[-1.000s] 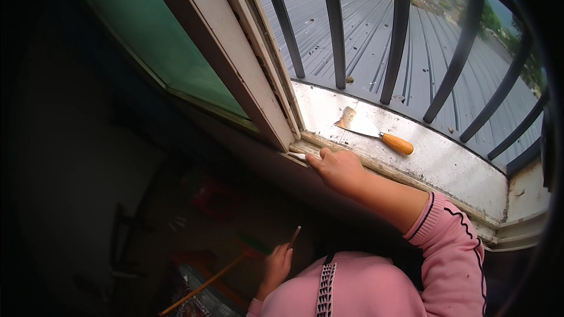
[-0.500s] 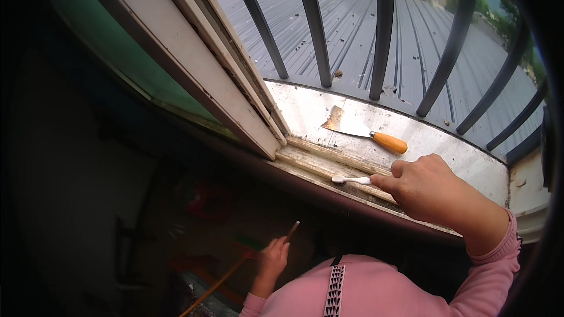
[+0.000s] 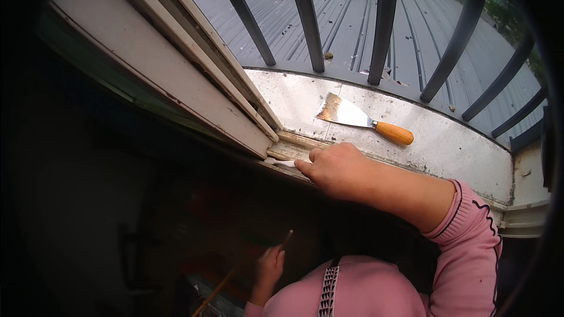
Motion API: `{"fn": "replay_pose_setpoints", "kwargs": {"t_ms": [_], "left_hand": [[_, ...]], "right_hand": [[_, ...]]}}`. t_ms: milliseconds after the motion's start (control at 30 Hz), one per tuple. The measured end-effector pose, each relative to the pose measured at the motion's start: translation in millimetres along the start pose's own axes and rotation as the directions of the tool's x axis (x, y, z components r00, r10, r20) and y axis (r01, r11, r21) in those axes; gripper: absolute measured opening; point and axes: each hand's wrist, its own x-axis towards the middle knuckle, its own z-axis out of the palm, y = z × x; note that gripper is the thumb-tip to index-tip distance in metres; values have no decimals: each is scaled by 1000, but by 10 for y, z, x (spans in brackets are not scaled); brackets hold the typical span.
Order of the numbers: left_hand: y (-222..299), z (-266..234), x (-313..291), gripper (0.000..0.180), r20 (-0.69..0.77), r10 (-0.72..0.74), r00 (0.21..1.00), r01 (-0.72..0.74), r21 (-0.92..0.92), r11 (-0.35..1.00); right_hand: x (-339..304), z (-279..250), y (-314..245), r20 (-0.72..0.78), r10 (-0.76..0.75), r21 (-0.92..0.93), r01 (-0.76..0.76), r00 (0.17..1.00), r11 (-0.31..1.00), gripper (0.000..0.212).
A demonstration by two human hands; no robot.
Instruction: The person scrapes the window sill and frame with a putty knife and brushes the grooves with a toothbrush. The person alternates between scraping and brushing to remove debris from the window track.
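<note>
Two hands in view, both the person's own. Right hand [image 3: 333, 167] closed into a loose fist on the near edge of the window track [image 3: 294, 144], fingers curled around a small pale thing [image 3: 283, 164], only its tip showing to the left of the knuckles; too little of it visible to tell what kind. Pink sleeve [image 3: 470, 240] running back to the lower right. Left hand [image 3: 271, 265] low in the dark space below the sill, well apart from the right, fingers pinched shut on a thin brown stick [image 3: 235, 279] slanting from upper right down to lower left.

Just beyond the right hand, on the far side of the track, a putty knife [image 3: 364, 120] flat on the pale sill [image 3: 458, 147], stained metal blade to the left, orange wooden handle to the right, touched by neither hand. To the left, the sliding window frame [image 3: 176, 76] running diagonally, its near end just beside the right hand. Dark vertical bars [image 3: 385, 23] along the far edge of the sill. Past those, a grey ribbed metal roof [image 3: 346, 17], with green trees at the far rim.
</note>
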Motion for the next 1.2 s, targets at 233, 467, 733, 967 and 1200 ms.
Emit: {"fn": "replay_pose_setpoints", "kwargs": {"t_ms": [233,467,733,967,1200], "left_hand": [[-38,-50,242,16,-16,40,999,-40,-21,999],[23,-75,475,16,37,133,990,-131,-69,989],[171,-73,648,16,43,249,968,-245,-77,967],[189,-47,728,16,49,319,947,-316,-54,947],[215,-72,794,16,50,354,934,-350,-77,934]], "right_hand": [[-707,-775,27,310,100,-110,-69,945,992,13],[-964,-445,27,281,184,-48,-178,942,983,22],[-1714,-686,-37,361,365,-157,-329,858,931,30],[-2029,-966,-96,310,463,-266,-392,830,881,33],[-1552,-821,-243,139,362,-175,-337,922,925,36]]}}
